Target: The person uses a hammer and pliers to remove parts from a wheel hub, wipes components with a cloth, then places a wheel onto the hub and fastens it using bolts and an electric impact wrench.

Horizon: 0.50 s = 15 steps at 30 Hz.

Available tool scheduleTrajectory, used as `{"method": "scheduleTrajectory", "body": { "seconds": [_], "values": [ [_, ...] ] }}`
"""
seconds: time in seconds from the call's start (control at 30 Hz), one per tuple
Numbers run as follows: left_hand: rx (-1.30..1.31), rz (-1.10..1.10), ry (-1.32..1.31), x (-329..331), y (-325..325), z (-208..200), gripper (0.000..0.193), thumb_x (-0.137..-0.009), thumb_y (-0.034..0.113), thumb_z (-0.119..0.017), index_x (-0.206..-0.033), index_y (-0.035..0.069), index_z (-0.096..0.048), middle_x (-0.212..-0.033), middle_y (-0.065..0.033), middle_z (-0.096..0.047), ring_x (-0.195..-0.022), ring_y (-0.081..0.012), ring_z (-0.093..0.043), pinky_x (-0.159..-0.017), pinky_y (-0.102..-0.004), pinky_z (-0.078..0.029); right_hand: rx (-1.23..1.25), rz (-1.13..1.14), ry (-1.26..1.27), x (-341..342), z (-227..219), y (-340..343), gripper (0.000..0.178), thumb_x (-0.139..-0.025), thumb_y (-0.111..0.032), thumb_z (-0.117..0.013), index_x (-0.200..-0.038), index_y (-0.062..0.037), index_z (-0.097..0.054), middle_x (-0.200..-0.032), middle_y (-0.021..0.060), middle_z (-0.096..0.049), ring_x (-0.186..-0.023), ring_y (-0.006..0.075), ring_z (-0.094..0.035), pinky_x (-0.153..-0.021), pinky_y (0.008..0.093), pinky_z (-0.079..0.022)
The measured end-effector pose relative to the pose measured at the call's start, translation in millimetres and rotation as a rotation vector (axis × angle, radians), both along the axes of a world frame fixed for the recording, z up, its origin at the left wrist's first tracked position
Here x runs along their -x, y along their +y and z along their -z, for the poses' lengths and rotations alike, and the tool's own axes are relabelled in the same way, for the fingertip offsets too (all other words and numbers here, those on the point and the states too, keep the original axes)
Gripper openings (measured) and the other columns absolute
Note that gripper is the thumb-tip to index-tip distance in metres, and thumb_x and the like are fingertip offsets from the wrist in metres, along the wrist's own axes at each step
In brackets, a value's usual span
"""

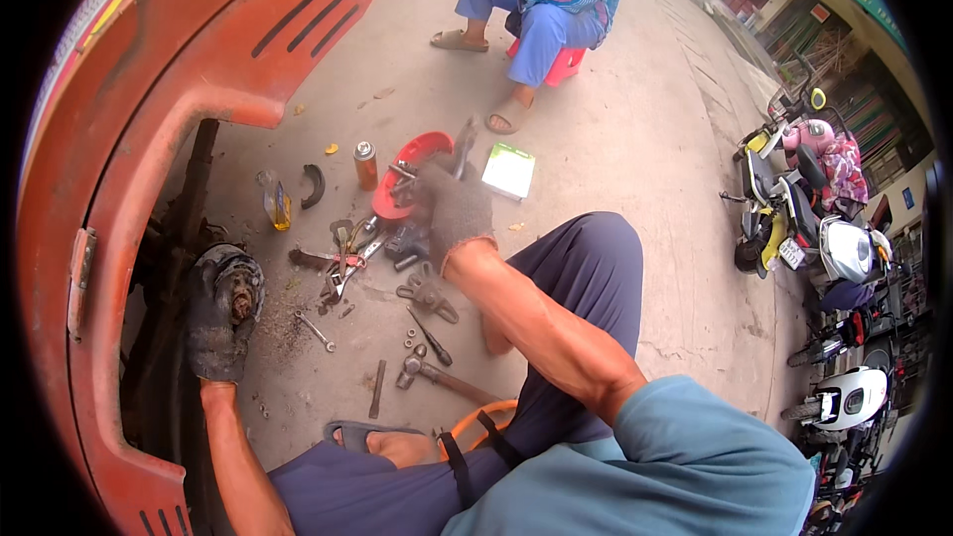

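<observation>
Grease seemed to make the dark, round hub point(246, 283) slippery, so a steady left hand point(213, 337) was best; it lay against the hub, but I couldn't tell how tightly. The right hand point(458, 210) looked blurry by the smooth, curvy red dish point(433, 143), its grip unclear. Slow picking suited the hard metal bits point(401, 177) inside.

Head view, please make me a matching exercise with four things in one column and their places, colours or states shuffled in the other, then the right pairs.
Things:
1. Spray can
2. Box
3. Hammer
4. Left hand

Descriptions:
A. lying right of a short metal bar
B. gloved, at a rusty round part
C. white and green
D. standing upright, left of the red dish

Pairs: 1-D, 2-C, 3-A, 4-B.
</observation>
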<state>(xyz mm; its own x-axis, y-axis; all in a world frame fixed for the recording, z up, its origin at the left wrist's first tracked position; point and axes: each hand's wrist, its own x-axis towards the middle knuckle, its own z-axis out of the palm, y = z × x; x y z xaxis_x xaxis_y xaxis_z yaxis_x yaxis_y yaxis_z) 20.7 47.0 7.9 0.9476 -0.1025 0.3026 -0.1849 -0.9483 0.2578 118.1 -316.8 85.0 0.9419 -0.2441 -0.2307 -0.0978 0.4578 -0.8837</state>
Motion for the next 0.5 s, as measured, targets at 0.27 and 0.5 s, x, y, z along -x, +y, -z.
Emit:
{"method": "scheduleTrajectory", "body": {
  "seconds": [0.27,0.5],
  "values": [
    [0.163,0.124,0.020,-5,-20,-18,0.070,-0.079,0.008,-0.073,-0.145,0.004,-0.050,-0.147,-0.0176,-0.051,-0.137,-0.0333,-0.049,-0.119,-0.0396,-0.035,0.163,0.412,-0.663,-20,-169,-135,0.030,-0.091,-0.013,-0.067,-0.117,-0.0040,-0.056,-0.079,0.0076,-0.057,-0.060,0.0177,-0.054,-0.054,0.0319,-0.043],
    [-0.058,0.022,-0.038,-4,-14,-13,0.059,-0.094,0.013,-0.063,-0.149,0.003,-0.044,-0.147,-0.0125,-0.053,-0.136,-0.0244,-0.050,-0.118,-0.0327,-0.036,0.260,0.279,-0.467,20,-101,-85,0.024,-0.093,-0.016,-0.066,-0.111,-0.0015,-0.059,-0.077,0.0048,-0.058,-0.057,0.0121,-0.053,-0.050,0.0272,-0.042]
  ]
}}
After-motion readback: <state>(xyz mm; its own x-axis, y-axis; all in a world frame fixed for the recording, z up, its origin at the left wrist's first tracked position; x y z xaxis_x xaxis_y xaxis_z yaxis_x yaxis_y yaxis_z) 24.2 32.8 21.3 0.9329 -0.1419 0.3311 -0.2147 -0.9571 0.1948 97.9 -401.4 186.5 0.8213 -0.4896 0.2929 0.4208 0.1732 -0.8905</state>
